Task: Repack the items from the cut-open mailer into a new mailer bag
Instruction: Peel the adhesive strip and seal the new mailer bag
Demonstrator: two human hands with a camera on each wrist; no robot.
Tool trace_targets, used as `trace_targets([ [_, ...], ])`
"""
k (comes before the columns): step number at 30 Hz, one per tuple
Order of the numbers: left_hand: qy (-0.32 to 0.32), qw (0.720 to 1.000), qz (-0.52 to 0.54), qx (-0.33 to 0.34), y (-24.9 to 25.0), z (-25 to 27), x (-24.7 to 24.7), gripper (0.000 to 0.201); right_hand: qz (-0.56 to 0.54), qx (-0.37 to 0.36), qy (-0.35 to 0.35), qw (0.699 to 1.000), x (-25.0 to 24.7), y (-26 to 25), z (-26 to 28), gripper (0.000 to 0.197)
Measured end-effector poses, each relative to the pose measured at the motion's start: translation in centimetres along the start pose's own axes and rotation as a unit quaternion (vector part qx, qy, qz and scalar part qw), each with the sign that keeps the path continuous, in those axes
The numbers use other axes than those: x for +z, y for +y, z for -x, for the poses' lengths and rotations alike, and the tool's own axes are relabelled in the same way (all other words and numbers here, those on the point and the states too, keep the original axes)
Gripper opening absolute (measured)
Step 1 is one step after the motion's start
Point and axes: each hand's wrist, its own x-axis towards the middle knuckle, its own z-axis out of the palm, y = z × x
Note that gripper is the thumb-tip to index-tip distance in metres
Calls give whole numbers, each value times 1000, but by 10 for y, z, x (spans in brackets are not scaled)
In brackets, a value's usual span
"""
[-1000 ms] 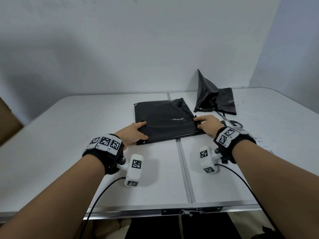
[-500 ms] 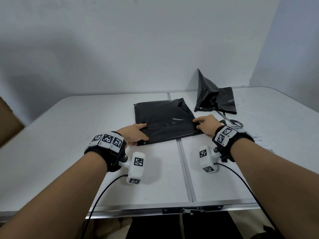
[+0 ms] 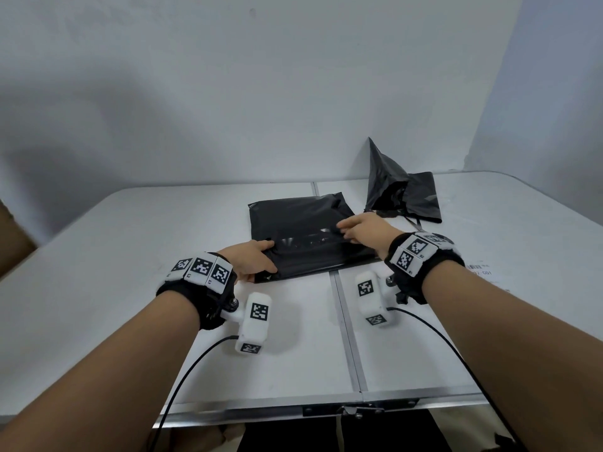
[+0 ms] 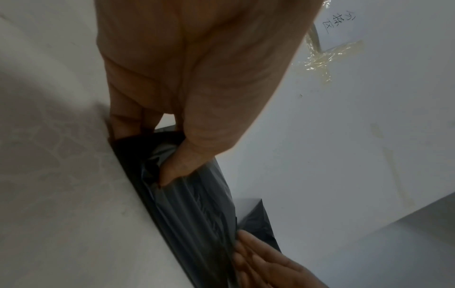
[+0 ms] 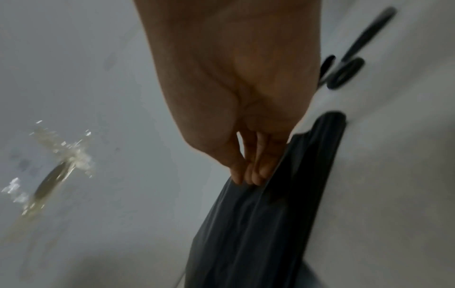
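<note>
Two black plastic mailers lay on the white folding table (image 3: 114, 256). The flat, glossy new mailer bag (image 3: 303, 223) straddled the table's centre seam; the crumpled cut-open mailer (image 3: 401, 197) stood peaked just behind it to the right, with one pair of scissors (image 5: 344, 72) nearby. The left hand (image 3: 251, 261) pinched its near-left corner, and the right hand (image 3: 365, 231) pinched its folded flap with thumb and fingertips (image 5: 258, 175). Bare tabletop spread left of the bag.

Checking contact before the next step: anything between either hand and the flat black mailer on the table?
Nothing visible. The left hand grips the flat black mailer at its near-left corner; the right hand pinches its flap near the right edge. The cut-open mailer and scissors lie off to the right.
</note>
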Motion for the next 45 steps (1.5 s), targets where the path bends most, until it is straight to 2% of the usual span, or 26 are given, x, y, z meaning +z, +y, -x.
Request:
trace_targets([
  [2, -1, 1000, -4, -2, 0, -2, 0, 69, -48, 48, -36, 997, 8, 3, -3, 38],
  [4, -4, 1000, -6, -4, 0, -4, 0, 69, -51, 65, -22, 996, 8, 9, -6, 41],
  [9, -11, 1000, 1, 0, -1, -7, -2, 64, 67, 35, 6, 997, 4, 13, -6, 42],
  [14, 9, 995, -99, 5, 6, -7, -2, 53, 126, 44, -8, 991, 10, 9, 0, 40],
  [18, 31, 969, -244, -4, 5, 2, -9, 44, 107, 49, -2, 993, 12, 7, 4, 40],
  [21, 55, 922, -383, -20, -1, 11, -24, 34, 103, 46, 2, 994, 14, 7, 4, 38],
  [23, 93, 911, -400, -35, -7, 10, -35, 33, 81, 44, 22, 996, 15, 7, 3, 35],
  [25, 144, 920, -366, -5, -11, 2, -41, 40, 52, 31, 43, 997, 15, 4, 3, 33],
  [27, 175, 928, -317, 91, -6, -1, -37, 46, 34, 5, 56, 998, 14, -4, 4, 31],
  [28, 172, 926, -304, 146, -1, -2, -32, 48, 22, -12, 59, 998, 15, -8, 5, 31],
  [30, 125, 907, -326, 236, 12, -1, -17, 50, 1, -32, 44, 999, 17, -17, 9, 32],
  [32, 47, 884, -386, 259, 20, -1, -2, 53, 31, -48, -3, 998, 25, -21, 13, 35],
  [34, -22, 868, -439, 229, 22, -4, 8, 55, 163, -59, -72, 982, 33, -22, 19, 39],
  [36, -57, 853, -485, 183, 21, -7, 13, 59, 325, -51, -145, 933, 37, -20, 22, 50],
  [38, -81, 841, -519, 132, 18, -10, 15, 63, 419, -36, -179, 889, 36, -18, 24, 64],
  [40, -90, 833, -537, 97, 17, -12, 15, 64, 467, -19, -170, 868, 30, -12, 21, 72],
  [42, -93, 832, -541, 85, 15, -12, 16, 65, 491, 9, -144, 859, 24, -2, 15, 77],
  [45, -92, 835, -537, 77, 14, -9, 18, 66, 490, 26, -96, 866, 15, 9, 8, 80],
])
